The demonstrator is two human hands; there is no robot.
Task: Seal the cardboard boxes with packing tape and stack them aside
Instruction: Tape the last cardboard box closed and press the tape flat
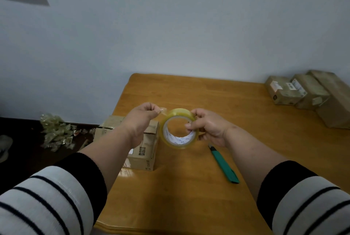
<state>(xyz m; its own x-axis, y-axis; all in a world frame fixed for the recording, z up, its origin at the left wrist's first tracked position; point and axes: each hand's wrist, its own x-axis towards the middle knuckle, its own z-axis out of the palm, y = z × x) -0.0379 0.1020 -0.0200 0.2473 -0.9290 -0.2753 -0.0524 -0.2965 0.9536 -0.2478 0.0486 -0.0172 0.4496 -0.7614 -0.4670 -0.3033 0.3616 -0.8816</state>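
Small brown cardboard box point(141, 145) sits unsealed at the wooden table's point(246, 106) left edge; just right above it, right hand point(206, 126) grips clear-yellow tape roll point(179, 128), left hand point(143, 116) pinches free end point(162, 110)—peeling step; next: draw strip over box seam.

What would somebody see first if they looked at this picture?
First, the yellowish tape roll held up in the middle above the wooden table: the right hand grips it while the left hand pinches its loose end. Next, the green cutter lying under the right arm, and the cardboard box at the table's left edge.
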